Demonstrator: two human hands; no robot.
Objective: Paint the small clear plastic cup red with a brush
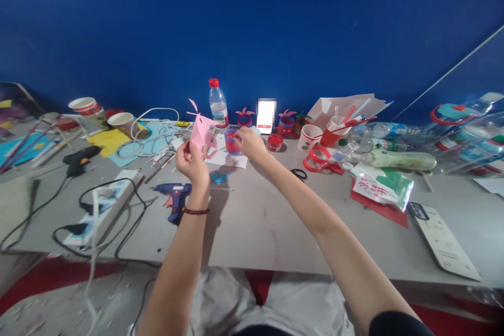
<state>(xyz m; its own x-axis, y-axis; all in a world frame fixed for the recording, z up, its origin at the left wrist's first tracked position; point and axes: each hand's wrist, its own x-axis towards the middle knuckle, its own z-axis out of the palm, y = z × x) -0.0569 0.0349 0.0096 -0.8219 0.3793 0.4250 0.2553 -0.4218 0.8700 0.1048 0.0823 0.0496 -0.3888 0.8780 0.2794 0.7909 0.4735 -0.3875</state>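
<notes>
My left hand (191, 157) is raised over the table, its fingers closed on a pink paper cutout (203, 134) with narrow strips at its top. My right hand (249, 142) reaches forward with curled fingers at the right rim of a small purple-and-red cup (233, 143); its fingertips are partly hidden. That cup stands on white paper (236, 160). Just below lies a blue crumpled-looking piece (219, 177). Beside my left wrist rests a blue glue gun (177, 199). Right of my right hand is a round red container (274, 142).
Behind stand a red-capped bottle (218, 105), a lit phone (266, 116) and decorated cups (285, 125). A power strip (106, 210) with trailing cables and a black glue gun (81, 158) lie left. Paper cups (310, 138), black-handled scissors (299, 174) and plastic bottles (401, 160) are right.
</notes>
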